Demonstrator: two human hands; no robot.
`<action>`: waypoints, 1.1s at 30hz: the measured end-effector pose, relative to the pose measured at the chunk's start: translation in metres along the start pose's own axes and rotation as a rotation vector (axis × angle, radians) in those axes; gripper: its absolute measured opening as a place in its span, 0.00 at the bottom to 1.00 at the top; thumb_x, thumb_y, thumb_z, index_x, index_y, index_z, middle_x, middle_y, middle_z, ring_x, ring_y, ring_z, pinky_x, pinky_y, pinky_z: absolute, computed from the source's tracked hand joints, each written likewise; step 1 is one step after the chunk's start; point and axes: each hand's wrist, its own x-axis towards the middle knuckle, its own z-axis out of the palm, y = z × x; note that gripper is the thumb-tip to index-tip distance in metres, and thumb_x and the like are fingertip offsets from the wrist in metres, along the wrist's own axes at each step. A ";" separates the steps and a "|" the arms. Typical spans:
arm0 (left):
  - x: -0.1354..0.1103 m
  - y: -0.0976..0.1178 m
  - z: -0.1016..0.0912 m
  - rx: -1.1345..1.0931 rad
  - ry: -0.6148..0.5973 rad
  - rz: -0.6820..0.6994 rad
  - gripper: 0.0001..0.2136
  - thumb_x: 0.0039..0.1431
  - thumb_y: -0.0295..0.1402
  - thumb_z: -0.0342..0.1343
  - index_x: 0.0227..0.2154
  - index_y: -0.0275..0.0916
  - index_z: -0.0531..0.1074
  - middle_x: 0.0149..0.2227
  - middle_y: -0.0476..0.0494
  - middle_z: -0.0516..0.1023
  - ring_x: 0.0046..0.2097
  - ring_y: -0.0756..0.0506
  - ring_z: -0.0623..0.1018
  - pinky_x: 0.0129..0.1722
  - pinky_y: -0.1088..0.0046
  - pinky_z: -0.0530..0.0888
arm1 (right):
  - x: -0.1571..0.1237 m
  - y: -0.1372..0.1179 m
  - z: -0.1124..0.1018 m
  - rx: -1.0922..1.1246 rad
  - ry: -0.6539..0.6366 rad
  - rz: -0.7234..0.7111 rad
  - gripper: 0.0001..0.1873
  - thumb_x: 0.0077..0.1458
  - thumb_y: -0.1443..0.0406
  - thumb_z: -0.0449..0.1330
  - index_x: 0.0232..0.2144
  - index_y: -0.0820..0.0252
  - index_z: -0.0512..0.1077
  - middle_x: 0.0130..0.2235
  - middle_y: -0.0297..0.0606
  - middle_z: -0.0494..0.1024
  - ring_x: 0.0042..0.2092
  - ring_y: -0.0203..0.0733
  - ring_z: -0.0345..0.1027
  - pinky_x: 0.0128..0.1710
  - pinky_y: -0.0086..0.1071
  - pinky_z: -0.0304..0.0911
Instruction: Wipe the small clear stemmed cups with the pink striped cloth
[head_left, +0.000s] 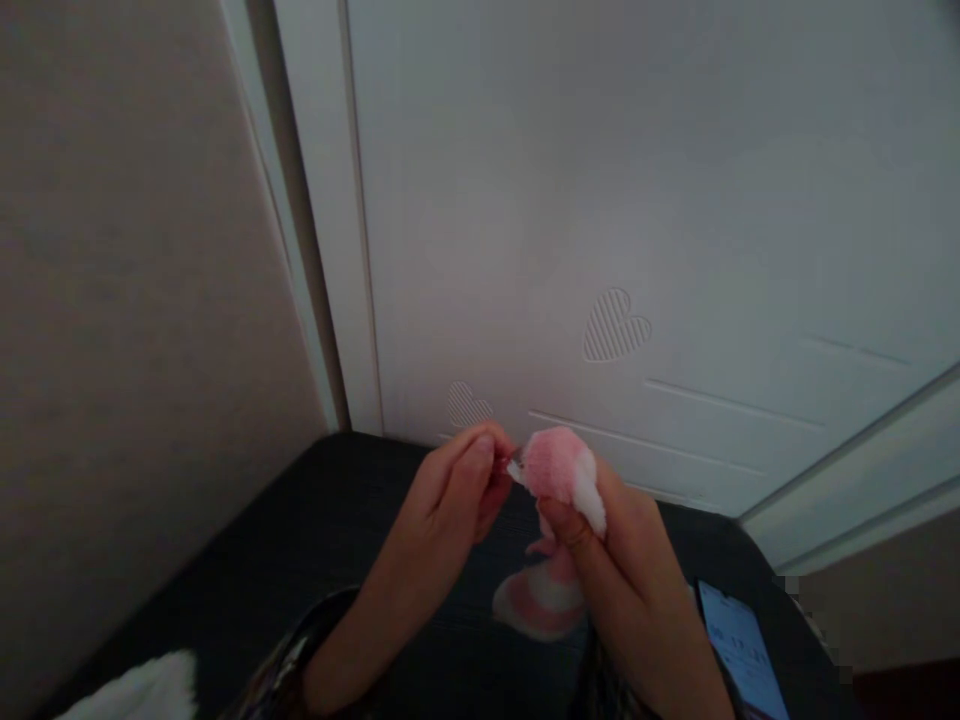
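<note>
My right hand (pixel 626 570) is wrapped round a fuzzy pink-and-white fabric piece (pixel 555 465), thumb pressed on its near side. A white part with a pink stripe (pixel 547 600) hangs down below the thumb, over the dark tabletop. To the left of the fabric, my left hand (pixel 469 485) is closed in a pinch, fingertips close to its edge. A small whitish, shiny bit (pixel 515 468) shows between those fingertips and the fabric; it is too small to name. Whether the left fingers grip this bit cannot be told.
Under my hands is a dark tabletop (pixel 285 540). A white panel with carved hearts (pixel 616 325) stands behind it, and a beige wall (pixel 142 260) rises at left. A lit phone (pixel 742 650) lies at lower right. Something white and fluffy (pixel 142 690) shows at lower left.
</note>
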 end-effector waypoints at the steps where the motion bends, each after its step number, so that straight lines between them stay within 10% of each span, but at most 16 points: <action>1: 0.000 0.001 0.001 -0.028 -0.037 -0.026 0.15 0.70 0.40 0.47 0.28 0.40 0.66 0.20 0.58 0.54 0.20 0.53 0.54 0.17 0.81 0.53 | 0.000 0.002 -0.002 0.012 0.010 0.028 0.07 0.67 0.63 0.56 0.38 0.53 0.75 0.30 0.28 0.74 0.29 0.33 0.70 0.34 0.24 0.66; 7: -0.006 -0.001 -0.002 0.227 -0.020 0.329 0.12 0.67 0.32 0.56 0.52 0.48 0.68 0.34 0.54 0.73 0.27 0.53 0.70 0.24 0.82 0.68 | -0.006 0.007 -0.008 0.276 0.104 0.312 0.18 0.64 0.50 0.59 0.30 0.55 0.74 0.26 0.28 0.72 0.24 0.33 0.71 0.24 0.23 0.67; 14: -0.004 -0.004 -0.009 0.532 0.016 0.657 0.11 0.63 0.27 0.63 0.45 0.47 0.71 0.38 0.55 0.76 0.32 0.53 0.74 0.33 0.80 0.72 | -0.012 0.008 -0.015 0.536 0.125 0.492 0.21 0.55 0.45 0.65 0.28 0.55 0.78 0.20 0.29 0.70 0.19 0.34 0.68 0.19 0.24 0.69; 33: -0.017 -0.011 -0.003 0.126 -0.147 0.480 0.12 0.69 0.47 0.53 0.37 0.44 0.65 0.26 0.56 0.65 0.26 0.52 0.63 0.25 0.75 0.60 | -0.011 0.002 -0.021 0.509 -0.003 0.484 0.22 0.55 0.43 0.64 0.33 0.54 0.80 0.24 0.33 0.76 0.22 0.37 0.71 0.19 0.26 0.69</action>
